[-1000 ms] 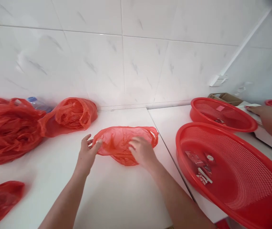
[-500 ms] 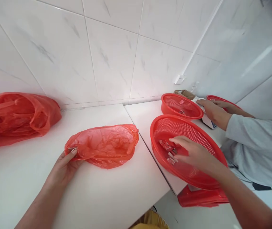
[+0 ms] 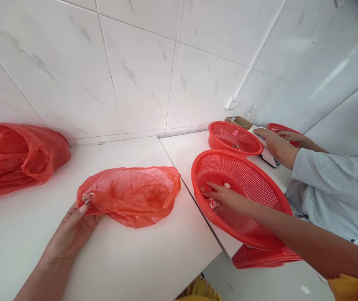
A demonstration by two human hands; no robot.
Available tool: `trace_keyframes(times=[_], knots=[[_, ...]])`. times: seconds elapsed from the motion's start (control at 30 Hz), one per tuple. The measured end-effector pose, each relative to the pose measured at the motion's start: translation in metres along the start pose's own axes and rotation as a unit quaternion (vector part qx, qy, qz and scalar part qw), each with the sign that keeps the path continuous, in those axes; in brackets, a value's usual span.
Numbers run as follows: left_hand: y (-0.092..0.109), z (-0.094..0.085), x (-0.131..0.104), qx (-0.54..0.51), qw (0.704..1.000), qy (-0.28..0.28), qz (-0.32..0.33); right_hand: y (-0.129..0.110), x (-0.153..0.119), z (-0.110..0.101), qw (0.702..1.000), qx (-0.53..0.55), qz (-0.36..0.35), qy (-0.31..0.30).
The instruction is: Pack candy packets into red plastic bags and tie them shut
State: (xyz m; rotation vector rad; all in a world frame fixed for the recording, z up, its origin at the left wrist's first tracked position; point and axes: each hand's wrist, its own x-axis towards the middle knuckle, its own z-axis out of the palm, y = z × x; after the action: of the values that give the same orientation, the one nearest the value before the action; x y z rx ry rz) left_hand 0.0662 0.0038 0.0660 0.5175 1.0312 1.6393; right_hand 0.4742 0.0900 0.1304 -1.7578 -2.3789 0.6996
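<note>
My left hand pinches the left edge of an open red plastic bag lying on the white table. My right hand is inside the large red perforated basket, its fingers spread over small red-and-white packets on the bottom. A small round white piece lies beyond my fingers in the same basket. Whether my right fingertips grip a packet is not clear; they look apart.
A bulky red bag sits at the far left. Behind the large basket stands a smaller red basket. At the right, another person's hands work over a scale near a cardboard box. Tiled wall behind.
My right hand has reached lower and further left into the large basket, onto the packets. The view has shifted slightly; my left hand still holds the bag edge.
</note>
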Motion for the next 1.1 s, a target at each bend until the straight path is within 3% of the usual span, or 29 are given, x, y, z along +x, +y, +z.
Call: trace_keyframes(times=[0.2,0.27,0.37,0.43,0.5,0.63,0.77,0.87,0.93,1.03,1.1], knots=[[-0.004,-0.011,0.003,-0.017,1.0,-0.022,-0.009,0.006,0.013,-0.001,0.994,0.088,-0.047,-0.05],[-0.005,-0.012,0.002,-0.03,0.999,-0.029,-0.002,0.009,0.02,-0.004,0.993,0.083,-0.078,-0.031],[-0.008,-0.014,0.002,-0.045,0.998,-0.04,0.009,-0.002,0.027,-0.019,0.988,0.078,-0.119,0.058],[-0.009,-0.016,0.002,-0.043,0.998,-0.043,0.003,-0.025,0.027,-0.035,0.978,0.079,-0.149,0.119],[-0.01,-0.018,0.003,-0.041,0.998,-0.047,-0.004,-0.058,0.024,-0.048,0.967,0.082,-0.205,0.131],[-0.011,-0.021,0.003,-0.036,0.997,-0.064,-0.006,-0.132,0.031,-0.045,0.945,0.078,-0.317,0.027],[-0.009,-0.02,0.0,-0.028,0.997,-0.075,-0.004,-0.175,0.063,-0.003,0.911,0.051,-0.402,-0.082],[-0.008,-0.019,-0.001,-0.031,0.996,-0.085,-0.001,-0.187,0.084,0.02,0.908,0.015,-0.404,-0.111],[-0.008,-0.019,-0.001,-0.03,0.996,-0.088,-0.003,-0.188,0.089,0.016,0.917,0.012,-0.382,-0.114],[-0.01,-0.022,0.002,-0.027,0.995,-0.092,-0.006,-0.178,0.08,-0.016,0.944,0.053,-0.314,-0.081],[-0.01,-0.023,0.004,-0.029,0.995,-0.093,-0.006,-0.159,0.067,-0.044,0.964,0.073,-0.253,-0.029]])
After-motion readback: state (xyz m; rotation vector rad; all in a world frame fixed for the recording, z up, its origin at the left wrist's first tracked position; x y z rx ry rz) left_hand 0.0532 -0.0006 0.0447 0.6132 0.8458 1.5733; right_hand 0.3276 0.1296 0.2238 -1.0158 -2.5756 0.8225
